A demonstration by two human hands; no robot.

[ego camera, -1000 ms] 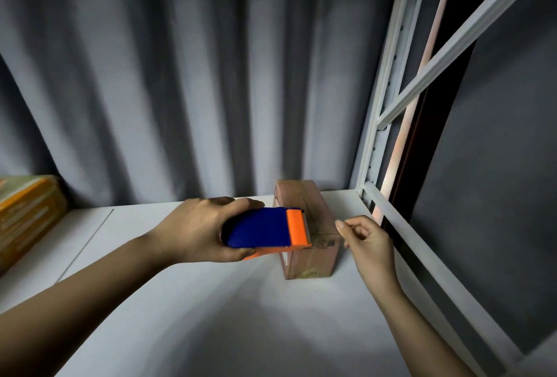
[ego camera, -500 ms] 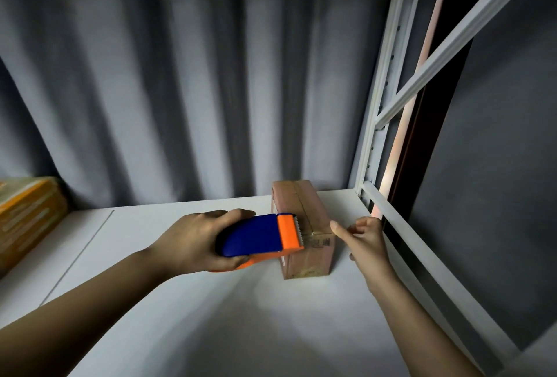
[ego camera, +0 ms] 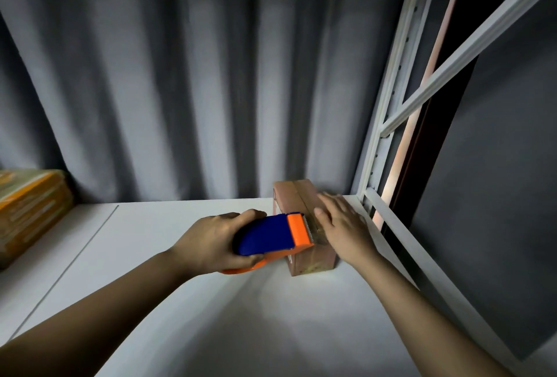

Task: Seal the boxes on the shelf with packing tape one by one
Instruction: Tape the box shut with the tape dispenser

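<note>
A small brown cardboard box (ego camera: pixel 294 199) stands on the white shelf (ego camera: pixel 211 301), near its back right corner. My left hand (ego camera: pixel 211 239) grips a blue and orange tape dispenser (ego camera: pixel 271 233) whose toothed orange end sits over the box's near left top edge. My right hand (ego camera: pixel 340 223) lies flat, fingers spread and blurred, on top of the box's right side. The near part of the box top is hidden by the dispenser and hand.
Orange-taped cartons (ego camera: pixel 28 211) are stacked at the far left of the shelf. A grey curtain (ego camera: pixel 180 75) hangs behind. The white metal rack upright and brace (ego camera: pixel 388 123) border the right side, with a rail along the shelf's right edge.
My right hand has gone from loosely curled beside the box's near right corner to flat on top of the box. The dispenser has stayed by the box's near left edge.
</note>
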